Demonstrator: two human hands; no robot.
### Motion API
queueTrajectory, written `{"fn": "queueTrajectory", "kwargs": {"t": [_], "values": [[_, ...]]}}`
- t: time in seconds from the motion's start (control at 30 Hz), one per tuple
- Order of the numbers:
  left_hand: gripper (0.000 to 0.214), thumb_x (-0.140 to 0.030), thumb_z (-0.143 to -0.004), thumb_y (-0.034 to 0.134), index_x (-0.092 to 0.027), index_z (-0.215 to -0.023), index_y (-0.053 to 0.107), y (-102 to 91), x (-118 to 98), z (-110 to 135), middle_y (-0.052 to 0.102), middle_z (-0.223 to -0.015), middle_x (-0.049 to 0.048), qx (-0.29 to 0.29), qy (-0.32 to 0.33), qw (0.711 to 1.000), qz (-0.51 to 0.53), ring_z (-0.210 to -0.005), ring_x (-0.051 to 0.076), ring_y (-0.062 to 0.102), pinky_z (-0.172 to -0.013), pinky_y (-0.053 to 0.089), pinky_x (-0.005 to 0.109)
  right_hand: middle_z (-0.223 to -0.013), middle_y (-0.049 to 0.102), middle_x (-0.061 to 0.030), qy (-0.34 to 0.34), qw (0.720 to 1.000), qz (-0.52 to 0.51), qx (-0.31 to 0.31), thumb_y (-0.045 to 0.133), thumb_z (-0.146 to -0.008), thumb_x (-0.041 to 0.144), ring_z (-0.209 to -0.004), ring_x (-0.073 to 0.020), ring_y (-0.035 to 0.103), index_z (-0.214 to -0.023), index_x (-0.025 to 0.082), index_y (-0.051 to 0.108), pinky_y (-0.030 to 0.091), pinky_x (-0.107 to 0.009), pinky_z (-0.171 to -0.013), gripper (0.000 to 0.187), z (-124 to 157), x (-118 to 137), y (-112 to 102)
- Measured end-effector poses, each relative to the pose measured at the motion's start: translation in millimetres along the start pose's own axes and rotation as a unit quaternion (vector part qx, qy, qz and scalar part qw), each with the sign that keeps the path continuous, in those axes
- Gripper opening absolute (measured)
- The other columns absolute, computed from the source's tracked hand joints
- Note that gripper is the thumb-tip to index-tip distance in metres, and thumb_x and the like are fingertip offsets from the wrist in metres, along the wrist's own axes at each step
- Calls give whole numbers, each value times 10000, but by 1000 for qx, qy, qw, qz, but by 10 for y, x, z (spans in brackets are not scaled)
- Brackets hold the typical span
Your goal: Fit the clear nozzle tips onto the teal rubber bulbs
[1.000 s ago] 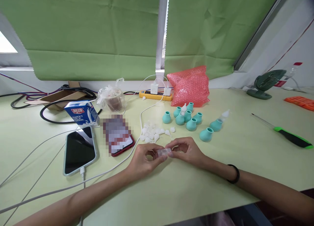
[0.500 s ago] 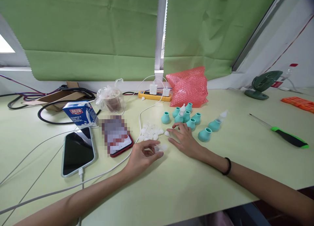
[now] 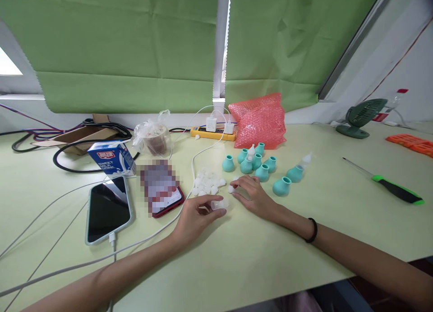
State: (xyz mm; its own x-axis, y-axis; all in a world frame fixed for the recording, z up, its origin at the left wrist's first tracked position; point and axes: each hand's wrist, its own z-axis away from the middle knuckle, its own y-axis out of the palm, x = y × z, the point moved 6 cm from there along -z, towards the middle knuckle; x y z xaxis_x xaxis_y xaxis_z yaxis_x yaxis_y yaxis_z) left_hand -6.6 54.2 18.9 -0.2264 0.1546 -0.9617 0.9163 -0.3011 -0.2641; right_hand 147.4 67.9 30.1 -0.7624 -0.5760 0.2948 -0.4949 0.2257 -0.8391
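My left hand point(image 3: 199, 216) holds a short translucent plastic tube point(image 3: 219, 204) between thumb and fingers, just above the table. To its right, my right hand point(image 3: 253, 195) has its thumb and fingertips closed on a small white plastic piece point(image 3: 231, 189). A loose pile of similar white pieces point(image 3: 207, 182) lies beyond my left hand. Several teal rubber bulbs point(image 3: 281, 186) with open necks stand behind and beside my right hand. One teal bulb point(image 3: 295, 173) lies tilted with a clear nozzle point(image 3: 306, 160) in its neck. Another clear nozzle point(image 3: 251, 152) stands among the grouped bulbs.
On the left are a phone point(image 3: 108, 210) on a charging cable, a red-cased phone point(image 3: 165, 204) and a milk carton point(image 3: 111, 158). Pink bubble wrap point(image 3: 260, 122) and a yellow power strip point(image 3: 206, 134) lie behind. A screwdriver point(image 3: 397, 188) and green fan point(image 3: 363, 116) are right.
My right thumb and fingers have come together on the small white piece. The tube in my left hand has turned, so its outline shows more plainly.
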Motion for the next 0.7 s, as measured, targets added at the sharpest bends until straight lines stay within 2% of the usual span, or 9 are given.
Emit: {"fn": "queueTrajectory", "kwargs": {"t": [0.17, 0.47, 0.6, 0.7], "values": [[288, -331, -679, 577, -157, -908, 602, 11, 9, 4, 492, -615, -13, 16, -7, 1000, -10, -501, 70, 444, -482, 379, 192, -891, 583, -50, -9, 999, -39, -12, 486, -789, 219, -891, -193, 495, -946, 182, 501, 360, -352, -774, 161, 4, -10, -11], [189, -276, -717, 520, -137, -844, 534, 33, -47, 9, 509, -599, -15, 39, 26, 999, -21, -512, 74, 445, -476, 379, 189, -891, 558, -60, -18, 995, -94, -32, 465, -789, 234, -876, -200, 512, -965, 216, 489, 413, -353, -771, 178, -1, 43, -68], [138, -251, -704, 519, -147, -794, 520, 27, -74, 21, 544, -658, -3, 29, 45, 998, -36, -557, 87, 491, -486, 395, 188, -898, 555, -45, -29, 995, -9, -94, 471, -762, 222, -877, -204, 512, -972, 269, 486, 407, -354, -767, 215, -5, 30, -256], [108, -240, -694, 521, -154, -757, 505, 24, -95, 29, 578, -714, 12, 19, 54, 997, -46, -617, 105, 532, -522, 421, 200, -828, 565, -44, -20, 981, 86, -171, 454, -731, 205, -829, -209, 506, -874, 234, 521, 389, -361, -755, 160, -12, -49, -501]]}}
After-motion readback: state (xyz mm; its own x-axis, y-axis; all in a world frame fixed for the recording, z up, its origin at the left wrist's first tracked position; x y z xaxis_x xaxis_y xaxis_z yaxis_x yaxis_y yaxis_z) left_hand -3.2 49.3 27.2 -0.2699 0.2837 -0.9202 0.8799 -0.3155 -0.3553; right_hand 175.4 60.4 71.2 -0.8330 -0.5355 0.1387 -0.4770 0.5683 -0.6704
